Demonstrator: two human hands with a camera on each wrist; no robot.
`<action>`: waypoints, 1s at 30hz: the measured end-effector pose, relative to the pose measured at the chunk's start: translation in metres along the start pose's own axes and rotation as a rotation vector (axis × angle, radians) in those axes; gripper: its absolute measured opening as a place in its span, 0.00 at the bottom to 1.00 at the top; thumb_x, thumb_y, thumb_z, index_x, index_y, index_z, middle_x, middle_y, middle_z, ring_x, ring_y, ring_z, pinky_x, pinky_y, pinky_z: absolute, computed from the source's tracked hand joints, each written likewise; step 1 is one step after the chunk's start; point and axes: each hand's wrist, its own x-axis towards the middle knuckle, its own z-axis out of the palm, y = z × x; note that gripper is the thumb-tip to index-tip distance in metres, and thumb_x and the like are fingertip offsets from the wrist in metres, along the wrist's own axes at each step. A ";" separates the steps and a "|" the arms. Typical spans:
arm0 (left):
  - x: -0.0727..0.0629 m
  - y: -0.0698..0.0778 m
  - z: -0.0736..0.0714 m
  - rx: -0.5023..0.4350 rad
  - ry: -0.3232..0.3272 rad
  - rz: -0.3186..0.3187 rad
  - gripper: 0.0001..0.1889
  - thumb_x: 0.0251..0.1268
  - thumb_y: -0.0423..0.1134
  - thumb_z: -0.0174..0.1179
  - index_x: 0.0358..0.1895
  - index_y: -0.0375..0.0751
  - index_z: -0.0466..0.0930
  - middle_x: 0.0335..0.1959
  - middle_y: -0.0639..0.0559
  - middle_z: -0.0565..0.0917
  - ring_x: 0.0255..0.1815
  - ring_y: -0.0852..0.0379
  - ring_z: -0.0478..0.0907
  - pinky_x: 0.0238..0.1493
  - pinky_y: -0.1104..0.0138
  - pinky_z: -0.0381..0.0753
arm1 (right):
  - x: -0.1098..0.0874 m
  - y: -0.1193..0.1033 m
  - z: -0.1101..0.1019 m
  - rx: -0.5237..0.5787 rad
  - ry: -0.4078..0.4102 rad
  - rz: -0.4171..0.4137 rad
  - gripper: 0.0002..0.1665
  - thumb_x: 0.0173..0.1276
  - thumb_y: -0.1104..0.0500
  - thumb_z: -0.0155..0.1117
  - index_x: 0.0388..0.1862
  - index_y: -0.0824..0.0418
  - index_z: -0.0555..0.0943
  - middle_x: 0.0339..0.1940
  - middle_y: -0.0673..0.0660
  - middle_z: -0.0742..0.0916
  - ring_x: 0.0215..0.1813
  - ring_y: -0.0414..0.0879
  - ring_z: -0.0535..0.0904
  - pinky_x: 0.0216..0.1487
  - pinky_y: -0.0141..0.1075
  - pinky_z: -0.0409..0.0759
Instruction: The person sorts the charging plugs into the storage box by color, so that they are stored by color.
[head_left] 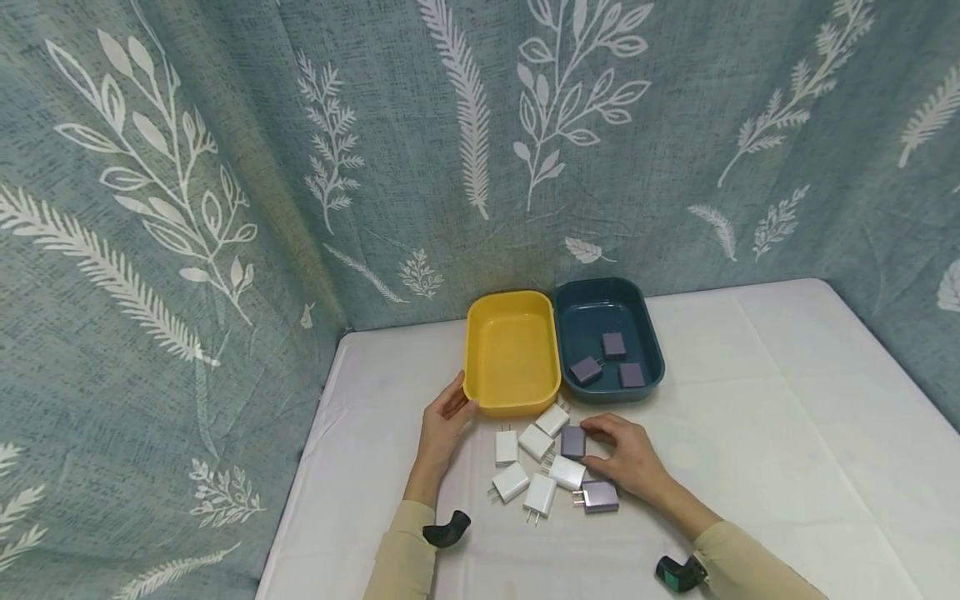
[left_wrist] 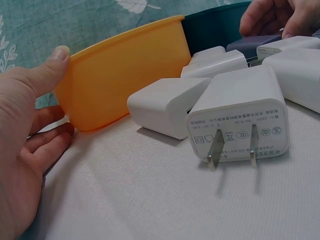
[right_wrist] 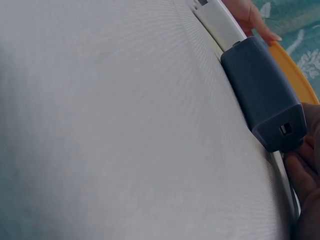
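My left hand (head_left: 441, 429) grips the near left corner of a yellow plastic tray (head_left: 480, 412), thumb at the rim and fingers low on its side in the left wrist view. My right hand (head_left: 628, 460) pinches a purple charger plug (head_left: 573, 442) between thumb and fingers, at the right side of a loose group of white charger plugs (head_left: 540, 493). Another purple charger plug (head_left: 600, 497) lies on the cloth just below that hand, prongs pointing left; it looms large in the right wrist view (right_wrist: 262, 92).
A dark blue tray (head_left: 652, 350) touches the yellow tray's right side and contains three purple charger plugs (head_left: 613, 345). Both stand at the back of the white-clothed table (head_left: 780, 433), against a patterned green curtain (head_left: 405, 167). No plugs show inside the yellow tray.
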 end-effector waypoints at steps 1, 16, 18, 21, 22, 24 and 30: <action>0.000 0.000 0.000 -0.002 -0.001 0.000 0.32 0.65 0.39 0.64 0.72 0.49 0.66 0.70 0.48 0.72 0.69 0.52 0.72 0.67 0.69 0.74 | 0.000 0.000 0.000 0.009 0.002 -0.001 0.29 0.45 0.70 0.79 0.50 0.68 0.82 0.48 0.59 0.87 0.49 0.51 0.86 0.53 0.36 0.85; 0.000 -0.001 -0.001 -0.006 0.004 0.006 0.32 0.64 0.39 0.64 0.72 0.49 0.66 0.70 0.48 0.73 0.69 0.52 0.72 0.66 0.70 0.74 | 0.001 -0.004 0.000 0.039 0.041 0.021 0.29 0.44 0.73 0.77 0.49 0.67 0.82 0.47 0.59 0.87 0.46 0.50 0.86 0.50 0.36 0.86; 0.001 -0.001 -0.001 -0.003 0.003 0.008 0.32 0.64 0.38 0.64 0.72 0.49 0.66 0.70 0.48 0.73 0.69 0.52 0.72 0.66 0.69 0.74 | 0.002 -0.006 -0.002 0.032 0.052 0.003 0.29 0.43 0.73 0.77 0.49 0.66 0.83 0.46 0.59 0.88 0.45 0.50 0.86 0.49 0.38 0.86; 0.001 -0.001 -0.001 -0.002 0.003 0.011 0.32 0.64 0.38 0.64 0.72 0.49 0.66 0.70 0.48 0.72 0.69 0.52 0.72 0.66 0.69 0.74 | 0.004 -0.008 -0.005 0.013 0.074 -0.034 0.28 0.43 0.72 0.77 0.48 0.65 0.83 0.44 0.57 0.88 0.44 0.49 0.85 0.49 0.40 0.86; 0.001 -0.001 -0.001 -0.003 0.004 0.010 0.32 0.65 0.38 0.64 0.72 0.49 0.66 0.70 0.48 0.72 0.69 0.52 0.72 0.66 0.69 0.74 | 0.005 -0.009 -0.006 0.003 0.083 -0.043 0.28 0.43 0.71 0.78 0.48 0.65 0.83 0.44 0.56 0.88 0.44 0.49 0.85 0.49 0.40 0.86; 0.001 -0.001 -0.001 -0.001 0.006 0.010 0.32 0.65 0.39 0.64 0.72 0.49 0.66 0.70 0.48 0.72 0.69 0.52 0.72 0.66 0.69 0.74 | 0.007 -0.010 -0.007 -0.002 0.097 -0.060 0.27 0.43 0.71 0.78 0.47 0.65 0.84 0.44 0.57 0.88 0.44 0.49 0.85 0.49 0.40 0.86; 0.000 0.000 -0.001 -0.006 0.004 0.021 0.31 0.65 0.38 0.64 0.72 0.48 0.66 0.69 0.47 0.73 0.69 0.51 0.72 0.66 0.70 0.74 | 0.011 -0.015 -0.010 0.046 0.105 -0.056 0.27 0.44 0.72 0.77 0.47 0.68 0.82 0.46 0.61 0.87 0.47 0.53 0.85 0.52 0.40 0.86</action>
